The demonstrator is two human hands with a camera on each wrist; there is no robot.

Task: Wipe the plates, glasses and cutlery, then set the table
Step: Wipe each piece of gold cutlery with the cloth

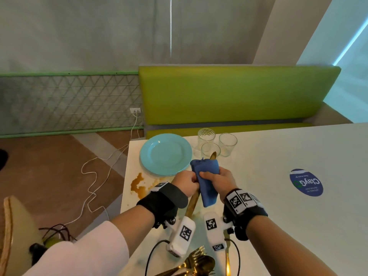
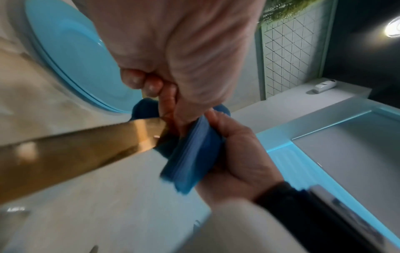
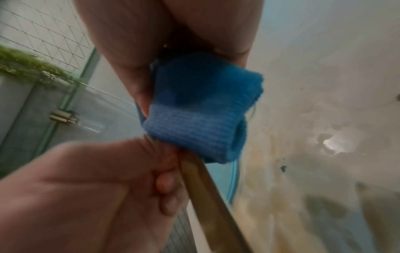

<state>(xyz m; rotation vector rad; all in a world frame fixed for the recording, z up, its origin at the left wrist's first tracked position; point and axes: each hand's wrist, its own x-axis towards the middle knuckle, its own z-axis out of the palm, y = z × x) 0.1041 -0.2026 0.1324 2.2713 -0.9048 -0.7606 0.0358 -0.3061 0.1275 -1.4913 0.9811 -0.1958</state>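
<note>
My left hand (image 1: 187, 184) grips a gold piece of cutlery (image 1: 192, 204), seemingly a knife, held up over the white table (image 1: 278, 156). My right hand (image 1: 216, 179) grips a folded blue cloth (image 1: 207, 176) wrapped round the cutlery's upper part; only a gold tip (image 1: 213, 155) pokes out above. In the left wrist view the gold cutlery (image 2: 75, 150) runs from my left hand (image 2: 173, 59) past the cloth (image 2: 190, 154). In the right wrist view the cloth (image 3: 199, 111) covers the cutlery (image 3: 207, 196). Stacked light blue plates (image 1: 165, 154) and three glasses (image 1: 210, 150) stand just beyond my hands.
More gold cutlery (image 1: 197, 263) lies at the table's near edge. A brown spill (image 1: 137, 185) stains the table left of my hands. A blue round sticker (image 1: 306, 182) sits on the right. A green bench (image 1: 229, 92) backs the table; cables (image 1: 89, 176) trail on the floor.
</note>
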